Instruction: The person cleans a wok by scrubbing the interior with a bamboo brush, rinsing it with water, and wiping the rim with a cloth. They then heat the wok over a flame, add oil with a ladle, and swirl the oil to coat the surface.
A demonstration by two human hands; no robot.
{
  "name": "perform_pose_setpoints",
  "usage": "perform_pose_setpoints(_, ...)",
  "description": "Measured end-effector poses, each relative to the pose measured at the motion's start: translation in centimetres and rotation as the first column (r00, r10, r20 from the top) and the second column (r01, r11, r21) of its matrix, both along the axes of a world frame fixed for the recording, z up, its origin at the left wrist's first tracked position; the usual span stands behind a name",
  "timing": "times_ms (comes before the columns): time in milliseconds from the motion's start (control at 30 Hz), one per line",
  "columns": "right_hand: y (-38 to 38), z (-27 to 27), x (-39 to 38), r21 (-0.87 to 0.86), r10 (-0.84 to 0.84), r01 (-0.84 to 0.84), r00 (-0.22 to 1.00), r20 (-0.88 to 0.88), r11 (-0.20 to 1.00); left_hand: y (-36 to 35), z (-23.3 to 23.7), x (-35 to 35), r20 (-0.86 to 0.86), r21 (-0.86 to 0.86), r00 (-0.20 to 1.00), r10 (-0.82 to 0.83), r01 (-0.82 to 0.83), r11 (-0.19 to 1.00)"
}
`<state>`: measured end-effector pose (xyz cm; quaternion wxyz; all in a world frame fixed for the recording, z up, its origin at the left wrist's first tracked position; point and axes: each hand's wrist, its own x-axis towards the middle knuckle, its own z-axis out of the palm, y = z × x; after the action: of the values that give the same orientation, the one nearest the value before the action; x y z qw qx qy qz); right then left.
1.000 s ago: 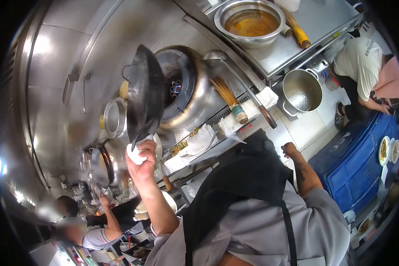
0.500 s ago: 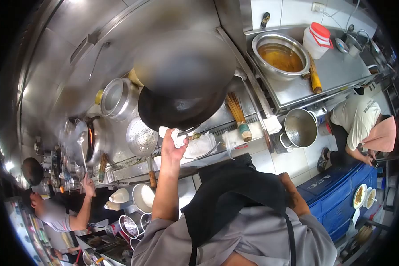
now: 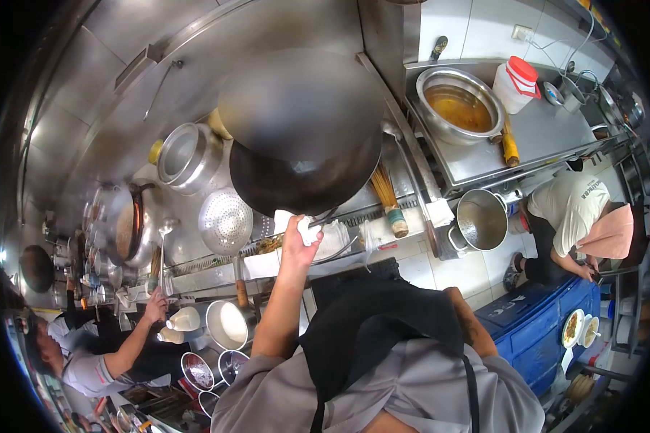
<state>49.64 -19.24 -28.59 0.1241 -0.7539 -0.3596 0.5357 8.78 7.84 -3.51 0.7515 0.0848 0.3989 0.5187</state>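
Note:
A large dark wok (image 3: pixel 303 177) stands on the stove, its upper part smeared by a blur. My left hand (image 3: pixel 300 244) is closed round a folded white cloth (image 3: pixel 308 229) at the wok's near rim, where the handle is. White towels (image 3: pixel 332 244) lie along the stove edge beside it. My right arm (image 3: pixel 473 321) hangs at my side; its hand is hidden behind the black apron (image 3: pixel 383 335). A bamboo brush (image 3: pixel 386 195) and a long ladle (image 3: pixel 415 173) lie right of the wok, a perforated strainer (image 3: pixel 226 221) left of it.
At the right are a metal bowl of oil (image 3: pixel 458 107), a steel pot (image 3: pixel 482 220), a blue cabinet (image 3: pixel 531 335) and a person in a light shirt (image 3: pixel 574 209). Another person (image 3: pixel 97 361) works at the left with a ladle. White containers (image 3: pixel 229 323) stand below the strainer.
The view has shifted slightly. My left hand keeps its grip on the cloth at the wok. The left person's ladle has moved away from the far wok.

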Motion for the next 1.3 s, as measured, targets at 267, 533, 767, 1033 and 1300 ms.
perform_pose_setpoints(267,-1.6,2.9,-0.4,-0.074,-0.102,0.105,0.994,0.038,0.992,0.6,1.0,-0.5,0.097,-0.060,0.993,0.071,-0.065,0.996)
perform_pose_setpoints(533,-1.0,-1.4,0.8,-0.182,-0.130,0.130,0.991,0.011,0.975,-1.9,4.5,-0.6,0.037,0.022,0.995,0.097,-0.097,0.995)
perform_pose_setpoints(767,2.8,3.3,-0.9,-0.033,0.094,-0.091,0.988,0.126,0.995,-0.8,1.1,0.1,-0.053,-0.055,0.989,0.135,-0.138,0.989)
perform_pose_setpoints(1033,2.7,3.7,-1.5,-0.102,-0.041,0.049,0.996,0.080,0.994,-0.8,1.9,-1.5,-0.003,-0.027,0.992,0.128,-0.128,0.991)
perform_pose_setpoints(1300,0.5,0.3,0.3,-0.063,0.028,-0.027,1.000,0.007,0.998,-2.5,7.7,-1.3,0.108,0.105,0.990,0.091,-0.103,0.989)
